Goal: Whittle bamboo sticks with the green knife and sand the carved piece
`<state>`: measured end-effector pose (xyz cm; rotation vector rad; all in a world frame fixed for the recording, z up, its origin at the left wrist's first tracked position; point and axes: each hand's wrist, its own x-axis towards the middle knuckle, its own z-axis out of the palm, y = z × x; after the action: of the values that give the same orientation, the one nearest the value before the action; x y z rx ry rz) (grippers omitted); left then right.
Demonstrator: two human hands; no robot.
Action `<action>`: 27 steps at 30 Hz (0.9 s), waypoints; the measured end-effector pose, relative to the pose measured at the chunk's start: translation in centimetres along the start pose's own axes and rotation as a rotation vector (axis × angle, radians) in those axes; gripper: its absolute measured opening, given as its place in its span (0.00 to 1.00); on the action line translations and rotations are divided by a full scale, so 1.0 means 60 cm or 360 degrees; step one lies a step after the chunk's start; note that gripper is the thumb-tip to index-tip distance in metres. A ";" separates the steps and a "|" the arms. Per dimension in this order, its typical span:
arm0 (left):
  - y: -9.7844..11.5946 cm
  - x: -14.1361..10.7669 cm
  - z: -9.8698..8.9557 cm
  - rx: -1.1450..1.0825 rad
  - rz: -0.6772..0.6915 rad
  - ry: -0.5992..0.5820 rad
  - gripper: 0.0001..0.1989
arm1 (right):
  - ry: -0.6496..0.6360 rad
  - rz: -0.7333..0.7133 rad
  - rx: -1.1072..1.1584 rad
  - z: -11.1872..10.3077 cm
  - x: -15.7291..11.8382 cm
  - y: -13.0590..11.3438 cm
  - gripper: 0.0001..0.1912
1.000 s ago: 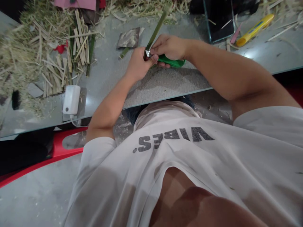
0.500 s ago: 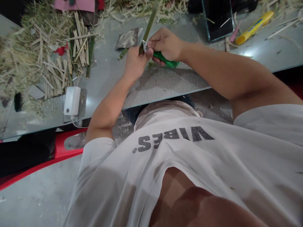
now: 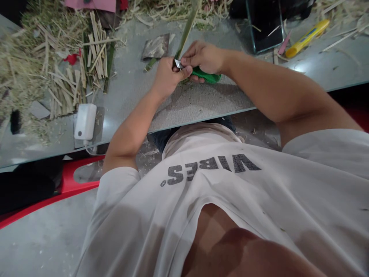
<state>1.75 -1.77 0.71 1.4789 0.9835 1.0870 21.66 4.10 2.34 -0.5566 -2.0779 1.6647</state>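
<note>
My left hand (image 3: 168, 79) is closed round the lower end of a long green bamboo strip (image 3: 186, 34), which slants up and away from me. My right hand (image 3: 204, 57) grips a green-handled knife (image 3: 211, 77), the handle showing below the palm. Its silver blade (image 3: 178, 64) sits against the strip, right beside my left thumb. The fingers of both hands nearly meet around the blade. A dark, worn flat piece (image 3: 155, 47) lies on the glass tabletop behind my left hand, with a short green stick end (image 3: 150, 65) at its lower edge.
Shavings (image 3: 57, 23) heap up at the left and back. Cut sticks (image 3: 96, 48) lie beside a white power bank (image 3: 85, 121) with a cable. At the right are a dark phone (image 3: 265, 25) and a yellow cutter (image 3: 308, 38). The tabletop's front edge (image 3: 201, 114) runs before my body.
Both hands have come slightly toward me and to the right, with the knife and bamboo strip still held. The view has shifted a little.
</note>
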 end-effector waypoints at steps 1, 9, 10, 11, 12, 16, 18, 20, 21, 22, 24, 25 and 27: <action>0.001 0.000 0.002 0.0018 0.0017 -0.0010 0.34 | 0.0011 0.0024 -0.0021 0.001 -0.001 -0.003 0.27; -0.016 0.009 -0.007 0.0205 0.0290 0.0007 0.43 | 0.0170 -0.0143 -0.0073 -0.001 -0.013 -0.038 0.36; -0.021 0.012 -0.012 0.0246 0.0301 0.0055 0.46 | 0.0246 -0.0165 -0.0057 -0.003 -0.012 -0.038 0.35; -0.026 0.015 -0.016 0.0287 0.0305 0.0095 0.48 | 0.0331 -0.0185 -0.0037 -0.006 -0.011 -0.037 0.34; -0.030 0.018 -0.020 0.0324 0.0305 0.0129 0.50 | 0.0402 -0.0195 -0.0015 -0.008 -0.009 -0.035 0.33; -0.040 0.025 -0.026 0.0497 0.0336 0.0165 0.49 | 0.0268 -0.0085 -0.0088 -0.008 -0.005 -0.025 0.35; -0.042 0.027 -0.027 0.0564 0.0352 0.0153 0.48 | 0.0124 0.0000 -0.0149 -0.006 -0.007 -0.027 0.38; -0.043 0.029 -0.027 0.0612 0.0370 0.0176 0.48 | 0.0097 0.0013 -0.0154 -0.007 -0.011 -0.032 0.39; -0.043 0.031 -0.028 0.0639 0.0383 0.0205 0.48 | 0.0112 -0.0003 -0.0145 -0.009 -0.014 -0.035 0.40; -0.044 0.031 -0.028 0.0665 0.0397 0.0233 0.48 | 0.0133 -0.0022 -0.0137 -0.012 -0.016 -0.037 0.40; -0.045 0.032 -0.028 0.0701 0.0420 0.0269 0.48 | 0.0179 -0.0049 -0.0115 -0.019 -0.017 -0.037 0.40; -0.046 0.031 -0.027 0.0707 0.0425 0.0280 0.47 | 0.0191 -0.0055 -0.0105 -0.022 -0.016 -0.034 0.41; -0.048 0.029 -0.025 0.0674 0.0412 0.0259 0.48 | 0.0142 -0.0063 -0.0067 -0.023 -0.011 -0.025 0.39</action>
<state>0.64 0.73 -1.75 1.9242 1.2136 1.2503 22.87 4.56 4.02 -0.5885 -2.0507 1.5487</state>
